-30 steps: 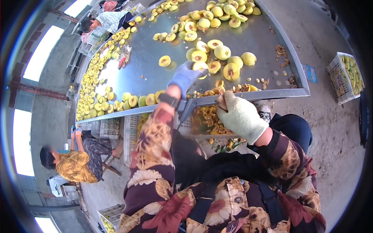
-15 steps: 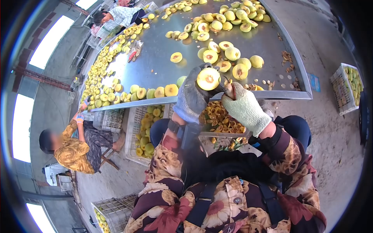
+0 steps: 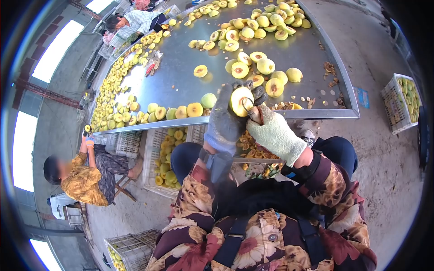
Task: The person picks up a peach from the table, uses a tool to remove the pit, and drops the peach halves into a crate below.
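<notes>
My left hand (image 3: 223, 118), in a grey-blue glove with dark fingertips, is closed around a yellow peach half (image 3: 237, 98) whose cut face is turned up toward me. My right hand (image 3: 276, 136) wears a pale knit glove. In its grip is a pitting knife (image 3: 255, 114) with a short wooden handle and a curved metal loop, which lies over the middle of the cut face. Both hands are at the near edge of a metal table (image 3: 174, 83). Just beyond them lie several peach halves (image 3: 266, 66), and a row of halves (image 3: 195, 109) runs along the edge to the left.
Below the table sit a tub of brown-yellow scraps (image 3: 255, 153) and a white crate of peaches (image 3: 168, 153). Another peach crate (image 3: 400, 101) stands on the floor at right. One person (image 3: 86, 178) sits at the left; another (image 3: 140, 22) works at the far side.
The pitting knife's loop has come over the cut face of the peach half, with my right hand moved left and slightly down. The peach half has tilted. The seated person's hands have shifted.
</notes>
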`<move>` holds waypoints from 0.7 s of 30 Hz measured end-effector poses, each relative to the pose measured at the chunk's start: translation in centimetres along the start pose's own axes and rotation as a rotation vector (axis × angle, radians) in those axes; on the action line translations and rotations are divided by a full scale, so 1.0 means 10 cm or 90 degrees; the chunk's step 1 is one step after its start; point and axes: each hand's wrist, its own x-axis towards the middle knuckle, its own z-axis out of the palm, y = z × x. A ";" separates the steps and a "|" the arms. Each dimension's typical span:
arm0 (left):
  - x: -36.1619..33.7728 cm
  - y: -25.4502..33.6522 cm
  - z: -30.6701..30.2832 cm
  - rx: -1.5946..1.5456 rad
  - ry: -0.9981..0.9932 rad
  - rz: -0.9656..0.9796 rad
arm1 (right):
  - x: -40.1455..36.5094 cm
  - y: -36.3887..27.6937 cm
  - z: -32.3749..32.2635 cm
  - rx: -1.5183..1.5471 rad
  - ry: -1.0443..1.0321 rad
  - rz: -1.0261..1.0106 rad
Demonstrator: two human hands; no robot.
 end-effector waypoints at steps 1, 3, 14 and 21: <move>0.00 -0.03 0.00 -0.020 -0.005 0.018 | 0.01 -0.04 -0.01 0.025 0.000 0.020; -0.01 -0.08 0.05 -0.085 -0.006 0.030 | 0.02 -0.14 -0.04 0.101 -0.006 0.121; 0.03 0.01 0.17 -0.592 0.127 -0.175 | -0.02 -0.13 0.05 0.056 -0.025 0.116; -0.05 -0.11 0.19 -0.013 0.208 0.088 | 0.00 -0.37 -0.08 0.377 -0.148 0.401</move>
